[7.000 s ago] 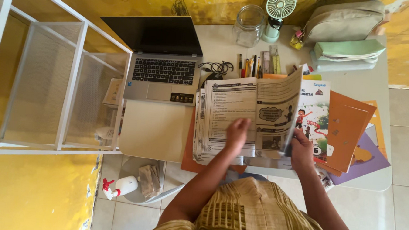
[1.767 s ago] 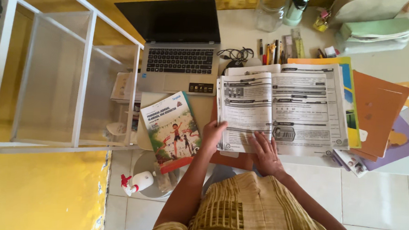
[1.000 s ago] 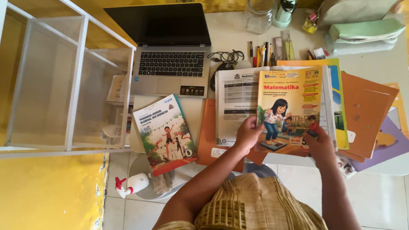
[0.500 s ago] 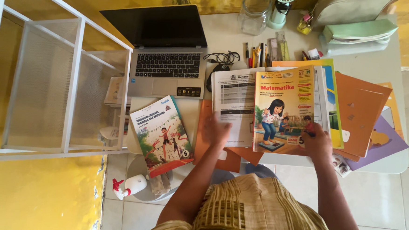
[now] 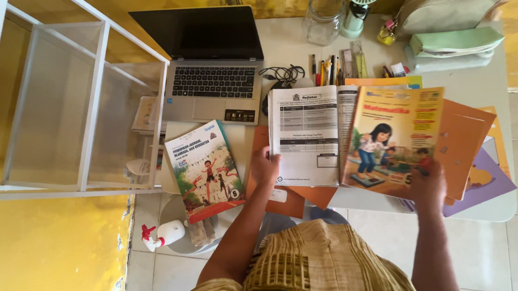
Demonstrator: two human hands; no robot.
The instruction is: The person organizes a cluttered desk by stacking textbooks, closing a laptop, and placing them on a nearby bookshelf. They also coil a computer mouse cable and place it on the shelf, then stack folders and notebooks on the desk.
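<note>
Now the right hand pinches the lower corner of the orange workbook, lifting it tilted over the stack near the table's front edge, while the left hand curls its fingers on the printed booklet's lower left corner. Judging by this, books are being sorted; next comes carrying the workbook aside

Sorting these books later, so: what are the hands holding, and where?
Right hand grips the orange-covered workbook at its lower right corner; left hand holds the black-and-white booklet at its lower left edge.

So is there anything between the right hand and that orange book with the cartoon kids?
Nothing visible. The right hand already grips the orange book at its lower right corner, lifted and tilted above the folders.
</note>
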